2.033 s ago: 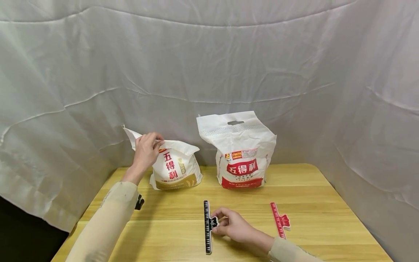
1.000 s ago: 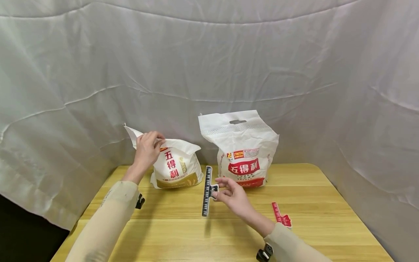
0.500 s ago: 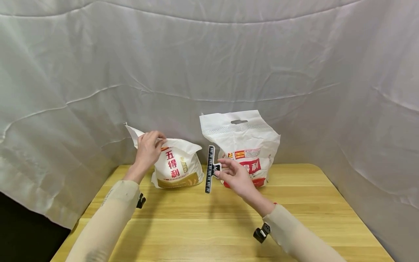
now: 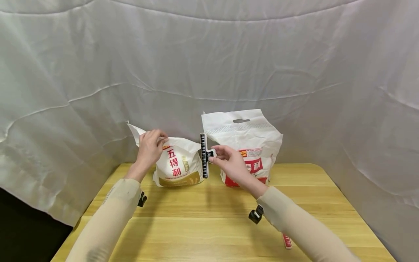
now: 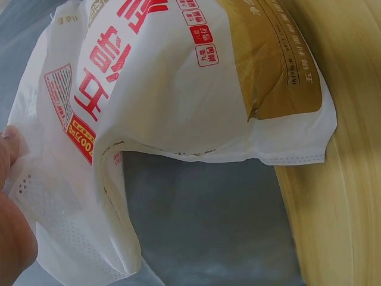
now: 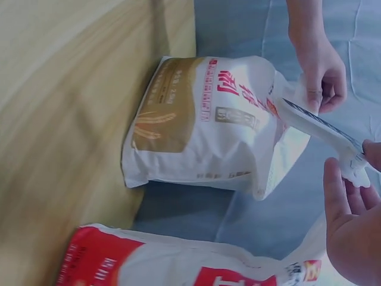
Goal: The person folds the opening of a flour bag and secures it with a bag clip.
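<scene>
My left hand (image 4: 152, 145) pinches the folded-over top of a white flour bag (image 4: 188, 174) with red lettering and a gold band, standing at the back left of the table. In the left wrist view, part of that hand (image 5: 15, 232) shows at the edge, by the bag's perforated top strip. Between thumb and fingers, my right hand (image 4: 234, 165) holds the handle of a black-and-white piano-keyboard clip (image 4: 204, 156). The clip is raised, its long bar near upright at the bag's right side in the head view. From the right wrist view, the clip (image 6: 321, 128) points toward the bag's folded top.
A taller white flour bag (image 4: 248, 127) with red labels and a handle slot stands to the right, partly behind my right hand. A red keyboard clip (image 4: 287, 242) lies on the wooden table (image 4: 196, 233), mostly hidden under my right forearm. Grey cloth (image 4: 209, 65) hangs behind.
My right hand has lifted the black clip off the table and carried it back to beside the left bag. My left hand keeps its hold on the bag top.
</scene>
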The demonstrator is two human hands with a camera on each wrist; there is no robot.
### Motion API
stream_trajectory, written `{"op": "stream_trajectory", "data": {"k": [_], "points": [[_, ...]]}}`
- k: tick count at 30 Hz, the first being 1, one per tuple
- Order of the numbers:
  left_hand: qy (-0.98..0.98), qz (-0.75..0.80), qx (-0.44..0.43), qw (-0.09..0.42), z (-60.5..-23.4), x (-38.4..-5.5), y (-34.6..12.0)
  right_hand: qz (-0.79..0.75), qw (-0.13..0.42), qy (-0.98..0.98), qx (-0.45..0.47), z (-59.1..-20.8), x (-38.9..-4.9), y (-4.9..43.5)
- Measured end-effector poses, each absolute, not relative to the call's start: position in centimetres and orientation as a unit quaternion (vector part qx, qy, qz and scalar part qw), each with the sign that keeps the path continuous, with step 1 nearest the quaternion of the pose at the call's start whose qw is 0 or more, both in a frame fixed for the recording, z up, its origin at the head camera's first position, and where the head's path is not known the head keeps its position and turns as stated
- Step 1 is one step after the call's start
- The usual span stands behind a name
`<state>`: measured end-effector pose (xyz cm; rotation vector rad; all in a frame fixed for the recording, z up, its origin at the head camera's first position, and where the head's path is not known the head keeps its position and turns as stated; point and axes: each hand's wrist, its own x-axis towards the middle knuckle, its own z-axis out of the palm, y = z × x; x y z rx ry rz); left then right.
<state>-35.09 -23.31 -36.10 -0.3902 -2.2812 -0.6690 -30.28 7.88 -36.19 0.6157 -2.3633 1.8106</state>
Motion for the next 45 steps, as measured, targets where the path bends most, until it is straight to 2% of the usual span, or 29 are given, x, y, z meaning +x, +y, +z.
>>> {"op": "stream_trajectory", "data": {"k": [26, 45], "points": [[-0.885, -0.252, -0.153, 0.360, -35.8, -35.3, -23.3, 0.448, 0.131, -0.834, 0.296, -31.4, -33.7, 2.6], [-0.887, -0.252, -0.149, 0.356, -35.7, -35.1, -23.3, 0.386, 0.179, -0.846, 0.321, -31.4, -36.2, 0.7]]}}
